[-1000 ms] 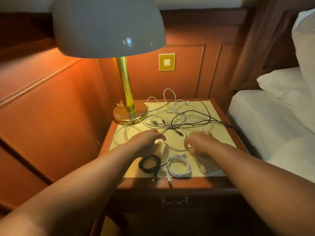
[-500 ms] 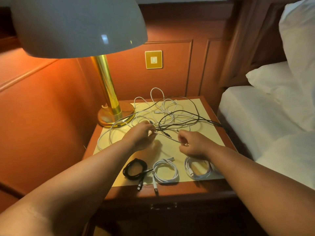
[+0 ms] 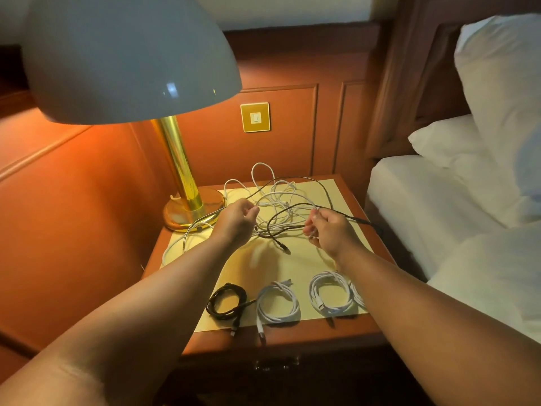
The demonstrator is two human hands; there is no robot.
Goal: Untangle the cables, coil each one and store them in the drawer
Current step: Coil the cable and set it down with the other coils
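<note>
A: Which step was in hand at that moment?

B: The untangling, as I judge it. The tangle of cables [image 3: 281, 209], white ones and dark ones mixed, lay in the middle of the frame, on the far half of the nightstand [image 3: 295, 338]. Both hands were raised over it.

A: And the fingers?

B: The left hand [image 3: 237, 224] had its fingers curled, and the fingertips pinched a thin strand at the left edge of the tangle. The right hand [image 3: 328, 232] was also curled, and it pinched a white cable at the right edge. Whether both held the same cable, I could not tell.

A: Was some part of the work already done?

B: Yes. Along the lower edge of the yellow mat [image 3: 292, 259] lay a black coil [image 3: 227, 301], then a white coil [image 3: 278, 306], then a second white coil [image 3: 330, 294]. One more seemed to lie under the right forearm, mostly hidden.

A: And the drawer?

B: Only its handle [image 3: 276, 363] showed, in the lower middle of the frame. The drawer looked closed, with nothing stored yet.

A: What did the next move call for?

B: In my opinion, to follow one cable through the loops and draw it out slowly, so that no knot tightens. A dark cable ran off the right side of the nightstand and could catch there. The lamp [image 3: 187, 206] stood close on the left.
</note>
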